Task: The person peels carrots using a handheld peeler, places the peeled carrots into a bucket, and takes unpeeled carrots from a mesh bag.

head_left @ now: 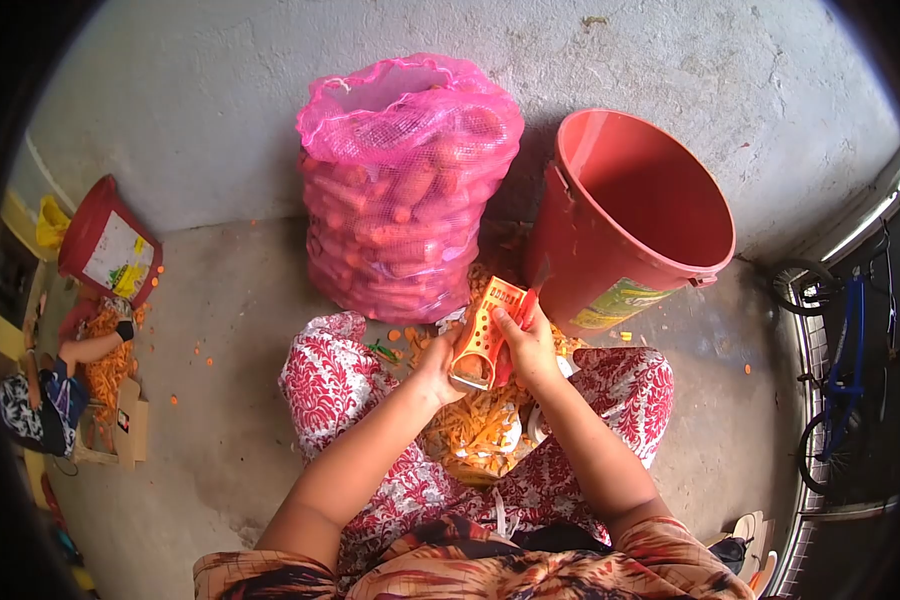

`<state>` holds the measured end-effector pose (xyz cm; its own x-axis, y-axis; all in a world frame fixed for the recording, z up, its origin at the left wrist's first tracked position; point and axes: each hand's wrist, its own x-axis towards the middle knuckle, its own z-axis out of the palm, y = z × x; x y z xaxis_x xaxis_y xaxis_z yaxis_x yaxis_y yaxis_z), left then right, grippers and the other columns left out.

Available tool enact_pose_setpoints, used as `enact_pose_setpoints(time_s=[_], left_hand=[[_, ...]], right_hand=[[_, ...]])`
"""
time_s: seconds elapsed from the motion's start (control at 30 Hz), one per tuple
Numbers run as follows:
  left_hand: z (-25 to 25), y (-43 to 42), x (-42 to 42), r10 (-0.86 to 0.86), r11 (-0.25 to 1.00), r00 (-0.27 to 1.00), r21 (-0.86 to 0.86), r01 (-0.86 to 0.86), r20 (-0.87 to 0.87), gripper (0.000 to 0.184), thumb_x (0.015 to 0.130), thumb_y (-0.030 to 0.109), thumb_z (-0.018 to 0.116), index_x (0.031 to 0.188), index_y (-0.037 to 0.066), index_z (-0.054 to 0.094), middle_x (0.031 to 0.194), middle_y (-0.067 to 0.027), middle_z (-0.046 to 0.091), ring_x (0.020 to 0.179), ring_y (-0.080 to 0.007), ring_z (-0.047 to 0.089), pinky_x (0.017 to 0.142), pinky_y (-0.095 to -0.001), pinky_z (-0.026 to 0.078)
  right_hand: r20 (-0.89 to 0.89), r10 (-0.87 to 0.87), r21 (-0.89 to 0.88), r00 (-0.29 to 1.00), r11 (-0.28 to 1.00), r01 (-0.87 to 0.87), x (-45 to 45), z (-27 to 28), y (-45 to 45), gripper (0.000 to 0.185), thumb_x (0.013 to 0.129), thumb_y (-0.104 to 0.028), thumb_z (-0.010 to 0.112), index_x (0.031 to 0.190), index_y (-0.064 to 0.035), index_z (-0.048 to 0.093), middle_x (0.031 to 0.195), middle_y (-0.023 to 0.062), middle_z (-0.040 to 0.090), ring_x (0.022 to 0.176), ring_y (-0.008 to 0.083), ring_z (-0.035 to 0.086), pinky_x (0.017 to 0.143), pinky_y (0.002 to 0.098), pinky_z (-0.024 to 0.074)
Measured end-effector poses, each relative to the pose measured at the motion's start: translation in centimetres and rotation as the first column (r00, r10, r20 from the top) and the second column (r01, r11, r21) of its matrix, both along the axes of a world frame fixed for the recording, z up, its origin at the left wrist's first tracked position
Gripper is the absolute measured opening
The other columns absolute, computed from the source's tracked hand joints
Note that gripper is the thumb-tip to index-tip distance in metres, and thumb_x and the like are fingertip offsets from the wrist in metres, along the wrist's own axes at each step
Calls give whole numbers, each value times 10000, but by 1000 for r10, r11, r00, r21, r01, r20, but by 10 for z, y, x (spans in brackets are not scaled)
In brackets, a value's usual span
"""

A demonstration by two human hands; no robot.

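An orange peeler-grater tool with round holes is held between my hands above my lap. My left hand grips its lower left side, near the metal blade end. My right hand is closed round its right side, with a red piece showing beside the fingers; what that piece is I cannot make out. Below the hands, orange peelings lie heaped between my legs. Just beyond stands a pink mesh sack full of carrots, its top open.
A large red bucket stands right of the sack, against the wall. At the far left, a co-worker sits near another red bucket and a pile of peelings. A blue bicycle is at the far right, sandals at lower right.
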<state>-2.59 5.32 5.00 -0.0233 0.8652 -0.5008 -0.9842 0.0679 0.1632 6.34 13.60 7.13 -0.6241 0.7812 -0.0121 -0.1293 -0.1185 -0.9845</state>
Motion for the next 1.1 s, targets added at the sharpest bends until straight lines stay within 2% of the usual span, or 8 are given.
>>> enact_pose_setpoints(time_s=[0.23,0.33,0.4,0.43,0.5,0.7,0.93,1.1], left_hand=[[-22,-3,-5,-214,975,963,25,221,-165,364,877,343,322,990,64,527,772,-70,591,644,-188,579,547,-308,485],[-12,-5,-3,-320,938,909,48,344,-267,406,876,376,317,1005,44,513,731,-71,577,600,-179,568,501,-287,475],[-12,-9,-1,-347,905,875,122,407,-337,435,871,403,322,1023,35,499,746,-79,572,626,-175,567,496,-297,475],[-13,-11,-2,-338,914,900,132,384,-274,432,871,401,326,1025,36,497,755,-83,571,643,-176,568,498,-299,476],[-14,-11,-6,-314,930,938,150,335,-148,425,870,397,332,1029,37,492,774,-92,569,676,-180,568,502,-304,478],[-18,-8,-10,-224,956,972,180,233,-71,375,871,358,350,1058,66,491,839,-98,588,693,-232,586,552,-367,493],[-11,-3,-6,-156,983,987,99,151,39,341,876,316,353,1065,77,508,995,-92,582,901,-231,568,801,-424,442],[-5,-5,-4,-156,986,988,54,156,-4,331,877,310,346,1035,73,515,960,-90,588,861,-226,578,774,-424,455]], right_hand=[[20,-91,201,996,976,85,2,-5,13,201,818,-60,513,1009,-21,463,850,22,547,709,79,507,630,215,430],[55,-384,371,922,865,338,13,-7,68,123,774,-15,531,865,-45,454,697,21,480,605,97,458,538,227,398],[3,-680,739,733,496,457,27,-4,101,127,765,10,514,782,-50,404,639,34,435,547,132,424,506,265,379],[-2,-683,561,731,604,566,30,-5,112,117,780,-10,516,831,-44,417,664,36,470,528,120,434,486,253,382],[-129,-526,202,841,816,542,31,-1,99,131,799,-43,518,896,-45,429,692,24,500,499,91,434,442,226,374],[59,-124,-8,990,992,125,22,19,16,196,835,-120,518,997,-43,439,805,24,547,656,78,526,552,205,438],[-4,34,138,999,990,-33,16,19,-9,224,822,-54,516,1025,-2,435,877,41,554,788,95,529,698,239,439],[-11,53,150,999,987,-51,16,16,-8,222,816,-73,536,1010,-2,455,871,33,552,772,86,519,692,233,434]])
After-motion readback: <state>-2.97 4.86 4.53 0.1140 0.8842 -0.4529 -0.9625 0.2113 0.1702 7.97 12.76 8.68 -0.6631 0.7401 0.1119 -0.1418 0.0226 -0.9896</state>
